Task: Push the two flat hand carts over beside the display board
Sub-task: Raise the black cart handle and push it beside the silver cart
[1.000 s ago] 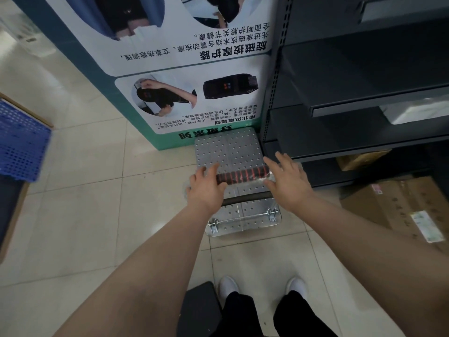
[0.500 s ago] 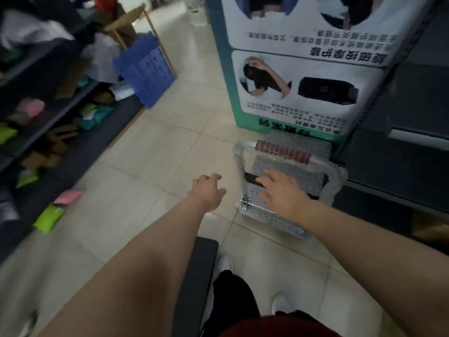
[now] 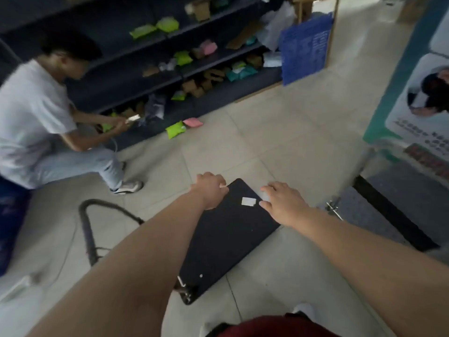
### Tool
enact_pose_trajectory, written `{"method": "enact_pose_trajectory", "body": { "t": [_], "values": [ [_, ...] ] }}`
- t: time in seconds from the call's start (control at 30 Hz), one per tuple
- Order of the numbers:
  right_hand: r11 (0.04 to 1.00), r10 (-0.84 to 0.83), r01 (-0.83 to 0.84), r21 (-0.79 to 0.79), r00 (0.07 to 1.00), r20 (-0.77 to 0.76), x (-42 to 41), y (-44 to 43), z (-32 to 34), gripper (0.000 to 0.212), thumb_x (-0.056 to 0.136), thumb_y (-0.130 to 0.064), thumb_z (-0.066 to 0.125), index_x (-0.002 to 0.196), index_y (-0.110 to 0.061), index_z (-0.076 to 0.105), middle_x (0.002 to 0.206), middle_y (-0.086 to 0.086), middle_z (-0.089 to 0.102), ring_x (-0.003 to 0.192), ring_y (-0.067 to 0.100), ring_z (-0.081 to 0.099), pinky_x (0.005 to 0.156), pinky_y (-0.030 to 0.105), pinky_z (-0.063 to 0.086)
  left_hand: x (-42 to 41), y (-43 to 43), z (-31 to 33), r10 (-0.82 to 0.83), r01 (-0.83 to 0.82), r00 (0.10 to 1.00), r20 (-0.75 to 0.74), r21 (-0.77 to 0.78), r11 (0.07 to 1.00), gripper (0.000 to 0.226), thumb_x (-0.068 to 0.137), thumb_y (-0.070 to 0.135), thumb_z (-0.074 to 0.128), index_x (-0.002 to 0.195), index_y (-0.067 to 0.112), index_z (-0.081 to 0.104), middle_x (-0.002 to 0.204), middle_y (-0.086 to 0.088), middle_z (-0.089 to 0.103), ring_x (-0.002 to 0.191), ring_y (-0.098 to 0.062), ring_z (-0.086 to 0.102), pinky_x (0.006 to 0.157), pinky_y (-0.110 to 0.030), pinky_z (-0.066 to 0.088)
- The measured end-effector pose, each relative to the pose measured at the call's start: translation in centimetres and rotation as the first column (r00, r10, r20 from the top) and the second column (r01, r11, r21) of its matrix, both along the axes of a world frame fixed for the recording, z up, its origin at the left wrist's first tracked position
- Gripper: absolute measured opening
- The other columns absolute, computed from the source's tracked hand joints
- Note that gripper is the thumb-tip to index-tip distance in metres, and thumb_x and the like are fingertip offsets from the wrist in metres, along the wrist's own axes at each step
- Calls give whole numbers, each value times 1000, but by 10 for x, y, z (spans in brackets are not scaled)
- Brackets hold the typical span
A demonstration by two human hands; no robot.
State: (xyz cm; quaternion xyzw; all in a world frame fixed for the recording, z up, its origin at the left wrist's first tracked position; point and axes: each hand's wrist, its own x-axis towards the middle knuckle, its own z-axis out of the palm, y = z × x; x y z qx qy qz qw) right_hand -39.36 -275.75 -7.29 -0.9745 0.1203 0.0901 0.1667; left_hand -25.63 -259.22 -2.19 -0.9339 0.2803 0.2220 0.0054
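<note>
A black flat hand cart lies on the tiled floor in front of me, a small white label near its far end. Its black loop handle sticks out to the left. My left hand curls its fingers over the cart's far left corner. My right hand rests with fingers spread on the far right edge, beside the label. The silver hand cart, its red-gripped handle blurred, stands at the right edge against the foot of the display board.
A person in a white shirt crouches at the left by dark shelves full of coloured packets. A green packet and a pink one lie on the floor. A blue crate leans at the back.
My view has swung left, away from the silver cart. Both hands left its handle and deck and now sit on the far end of the black cart.
</note>
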Motion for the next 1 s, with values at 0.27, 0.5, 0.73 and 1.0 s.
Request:
{"method": "enact_pose_trajectory", "body": {
  "t": [0.27, 0.5, 0.73, 1.0],
  "values": [
    [968, 251, -252, -1, 966, 57, 68, 213, 9, 48, 97, -43, 37, 137, -17, 41, 139, 6, 45, 128, 27, 40, 102, 42, 40, 15, 227, 20, 238, -236, 971, 30, -59, 970, 38, 94, 36, 46, 128, 24, 54, 137, -10, 46, 127, -34, 36, 106, -46, 34],
    [949, 311, -313, 28, 949, 60, 93, 390, 7, 48, 97, -44, 36, 138, -19, 40, 141, 5, 45, 129, 26, 41, 101, 43, 39, 21, 405, 27, 394, -378, 917, 65, -175, 909, 42, 91, 34, 52, 132, 29, 49, 142, -4, 42, 131, -30, 32, 103, -44, 34],
    [959, 283, -283, -13, 955, 91, 128, 468, 9, 42, 96, -42, 39, 131, -18, 43, 127, 5, 51, 113, 24, 50, 91, 41, 45, 30, 482, 9, 473, -466, 881, 1, -170, 868, 47, 91, 36, 52, 136, 28, 44, 145, -4, 40, 133, -28, 31, 102, -47, 34],
    [984, 172, -175, 20, 979, 111, 182, 491, -13, 49, 96, -44, 39, 135, -14, 39, 130, 7, 50, 113, 25, 51, 90, 42, 48, 102, 506, -6, 382, -381, 924, -7, -113, 918, 50, 91, 36, 52, 139, 26, 40, 145, -5, 39, 133, -29, 31, 102, -48, 35]
  ]
}}
